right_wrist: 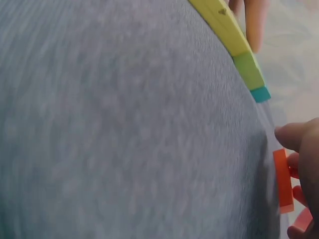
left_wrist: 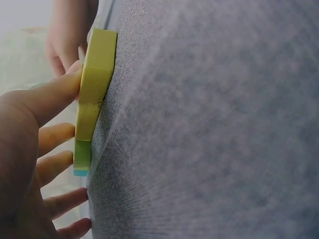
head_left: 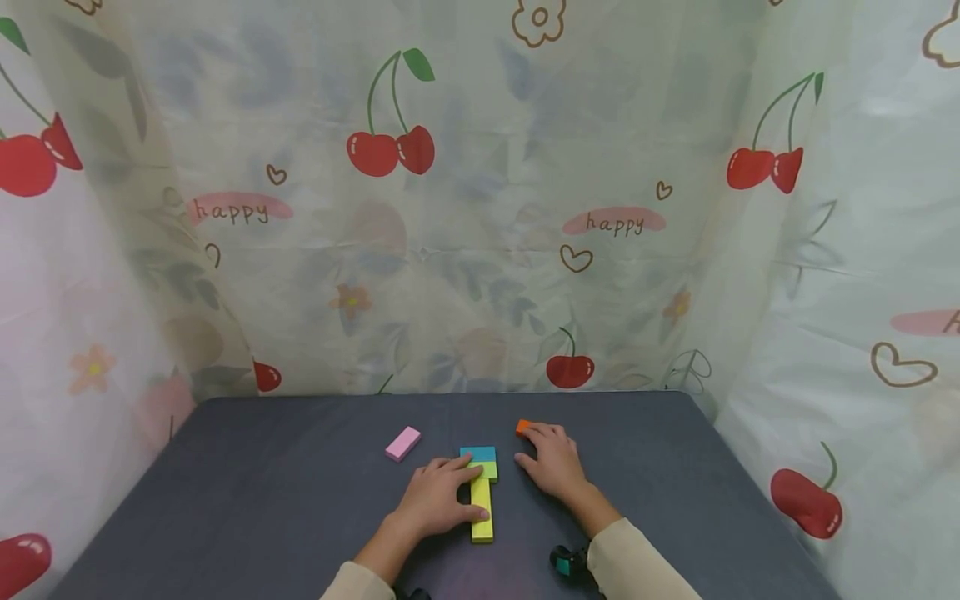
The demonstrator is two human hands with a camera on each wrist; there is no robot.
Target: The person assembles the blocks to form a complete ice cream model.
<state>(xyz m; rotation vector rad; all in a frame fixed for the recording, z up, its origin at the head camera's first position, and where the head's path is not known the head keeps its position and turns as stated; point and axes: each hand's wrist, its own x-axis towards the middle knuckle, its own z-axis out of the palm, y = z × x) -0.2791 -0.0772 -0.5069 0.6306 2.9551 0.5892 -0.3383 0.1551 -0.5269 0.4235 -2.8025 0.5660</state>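
Observation:
My left hand (head_left: 435,498) rests over a row of blocks lying flat on the dark table. Its thumb touches the long yellow block (head_left: 482,527), and its fingertips reach the light green block (head_left: 489,472). Beyond the green one lies a blue block (head_left: 480,453), set crosswise against it. My right hand (head_left: 553,460) is over to the right, fingers at an orange block (right_wrist: 283,181) that they partly cover in the head view. In the right wrist view the thumb stands apart from that block. Both hands' fingers look mostly extended.
A pink block (head_left: 403,443) lies alone to the left of the row. The dark cloth-covered table (head_left: 285,492) ends at a patterned curtain (head_left: 465,333) on the back and sides. Near my right sleeve there is a black wrist device (head_left: 567,562).

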